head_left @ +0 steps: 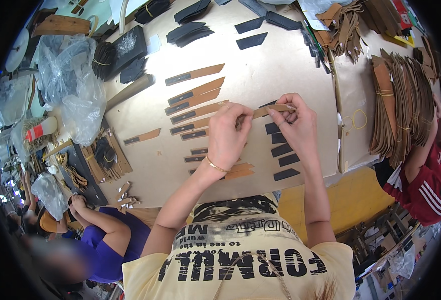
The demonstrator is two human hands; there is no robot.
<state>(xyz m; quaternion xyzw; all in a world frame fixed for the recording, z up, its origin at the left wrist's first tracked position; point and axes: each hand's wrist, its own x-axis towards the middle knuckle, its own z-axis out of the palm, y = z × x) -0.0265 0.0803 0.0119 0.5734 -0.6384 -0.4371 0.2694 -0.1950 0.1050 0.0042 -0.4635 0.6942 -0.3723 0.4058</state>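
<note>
My left hand (229,131) pinches one end of a narrow brown leather strip (261,111). The fingers of my right hand (298,126) are closed on the strip's other end, so it spans between the two hands above the table. In front and to the left lies a column of brown strips (208,71), each with a slanted tip and a dark patch at one end; my left wrist and forearm hide part of them. Beside and below my right hand, several small black slanted pieces (286,174) are laid out in a column.
The paper-covered table (140,187) also bears black piece stacks (189,34) at the back. Bundled brown strips (399,107) fill the right side, near a yellow rubber band (359,119). Plastic bags (73,85) crowd the left. People sit at both sides, one in purple (115,240), one in red (425,185).
</note>
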